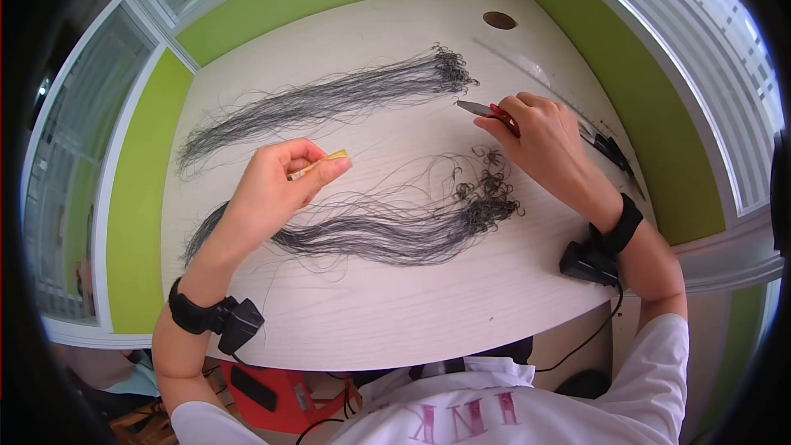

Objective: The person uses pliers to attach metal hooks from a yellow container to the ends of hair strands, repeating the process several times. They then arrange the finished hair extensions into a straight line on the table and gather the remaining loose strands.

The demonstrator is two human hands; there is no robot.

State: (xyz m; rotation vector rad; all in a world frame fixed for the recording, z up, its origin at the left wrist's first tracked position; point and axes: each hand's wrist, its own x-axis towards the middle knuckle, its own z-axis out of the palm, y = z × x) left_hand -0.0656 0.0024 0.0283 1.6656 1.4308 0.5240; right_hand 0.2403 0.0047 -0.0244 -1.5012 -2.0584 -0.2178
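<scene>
My left hand [284,185] pinches a small yellow flat piece [336,156] between thumb and fingers; its exact kind does not show. It is over the left part of a lower bundle of thin dark strands [371,239], whose right end carries small hook-shaped curls [492,210]. Gripped in my right hand [540,136] are scissors with red handles [503,118], their grey blades [473,107] pointing left. Near the blade tips lies the hooked right end of an upper bundle of similar strands [321,97]. Some fine strands run loose between the two bundles.
A clear ruler [535,74] lies along the right side of the white table [412,313]. Black-handled tools [614,152] sit by the right edge. Green partitions [354,0] enclose the table, with a round hole [499,21] at the back. Cabled black devices [239,325] are strapped on both wrists.
</scene>
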